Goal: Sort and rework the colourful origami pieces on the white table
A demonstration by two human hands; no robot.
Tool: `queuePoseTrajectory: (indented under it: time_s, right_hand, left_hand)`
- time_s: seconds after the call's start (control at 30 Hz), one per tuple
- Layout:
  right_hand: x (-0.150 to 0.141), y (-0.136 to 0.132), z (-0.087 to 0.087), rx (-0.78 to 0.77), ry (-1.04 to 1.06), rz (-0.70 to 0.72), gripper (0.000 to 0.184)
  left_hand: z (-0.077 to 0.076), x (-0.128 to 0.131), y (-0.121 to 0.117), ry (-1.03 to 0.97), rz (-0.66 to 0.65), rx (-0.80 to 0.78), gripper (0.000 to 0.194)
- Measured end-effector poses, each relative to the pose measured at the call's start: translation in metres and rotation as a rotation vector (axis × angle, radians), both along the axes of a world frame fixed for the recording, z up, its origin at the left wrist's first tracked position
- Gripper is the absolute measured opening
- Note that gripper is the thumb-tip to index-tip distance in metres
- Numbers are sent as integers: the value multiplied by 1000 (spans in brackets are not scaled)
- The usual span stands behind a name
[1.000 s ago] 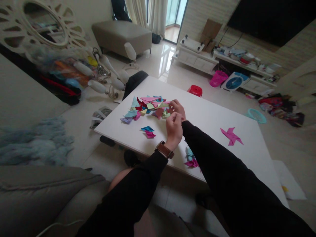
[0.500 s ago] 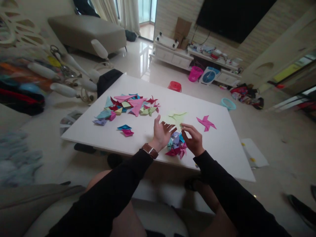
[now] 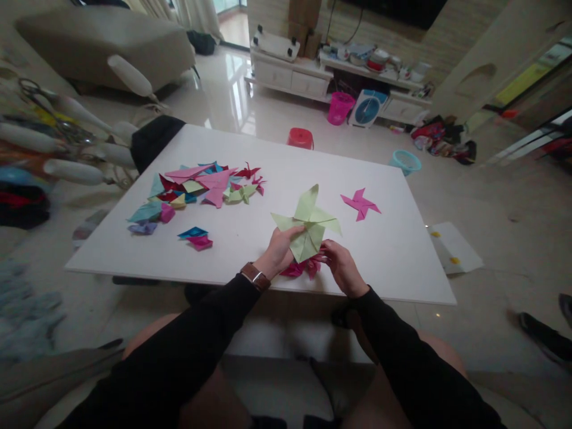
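Note:
A light green paper pinwheel (image 3: 308,233) is held up over the near part of the white table (image 3: 250,262), its blades spread. My left hand (image 3: 277,250) grips it from the left, thumb on its face and the other fingers hidden behind. At its lower right edge is my right hand (image 3: 342,265), fingers loosely bent and apart, seemingly holding nothing; whether the fingertips touch the paper is unclear. Behind and below the pinwheel, magenta folded paper (image 3: 308,269) partly shows. A pink paper pinwheel (image 3: 361,204) lies flat farther right.
Many folded paper pieces (image 3: 214,185) are heaped on the table's left side. Nearer lie a blue paper boat (image 3: 193,232) and a magenta one (image 3: 200,242). Beyond the table stand a red stool (image 3: 300,138) and a light blue basket (image 3: 406,161). A dark chair back (image 3: 156,140) adjoins the left corner.
The green pinwheel has turned from nearly edge-on to facing me, now with my left thumb on it. My left hand went from spread to gripping; the right one moved lower along its edge.

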State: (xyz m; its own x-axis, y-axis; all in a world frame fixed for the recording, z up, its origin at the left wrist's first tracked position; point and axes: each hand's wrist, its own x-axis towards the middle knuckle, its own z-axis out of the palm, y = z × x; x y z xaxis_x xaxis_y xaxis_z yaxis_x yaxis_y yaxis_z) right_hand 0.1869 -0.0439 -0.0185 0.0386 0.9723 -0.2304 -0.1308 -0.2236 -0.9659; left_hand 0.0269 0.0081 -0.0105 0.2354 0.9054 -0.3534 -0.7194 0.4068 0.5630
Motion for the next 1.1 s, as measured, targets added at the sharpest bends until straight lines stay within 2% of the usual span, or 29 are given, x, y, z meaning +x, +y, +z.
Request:
queuePoseTrajectory:
  time_s: [0.1,0.2,0.27,0.37,0.47,0.57,0.83,1.1]
  right_hand:
    - [-5,7,4,-117,232,-11,44]
    - [-9,12,10,-104,286,-13,41]
    - [-12,15,11,-75,281,-24,35]
    - [-15,19,8,-29,265,-134,27]
    - [-16,21,5,13,263,-248,25]
    - [-16,22,5,54,253,-305,26]
    - [-17,15,3,69,263,-325,34]
    - [-17,15,-7,114,174,-357,39]
  left_hand:
    - [-4,7,-3,45,-23,39,42]
    - [-10,14,-5,100,-32,79,42]
    - [-13,16,-5,140,-41,106,42]
    - [-16,16,-4,198,-63,129,44]
    - [-17,14,-3,222,-81,137,49]
    - [-17,13,-4,257,-84,160,52]
    - [-20,16,-4,327,-35,125,55]
    - [-19,20,-4,348,-13,80,40]
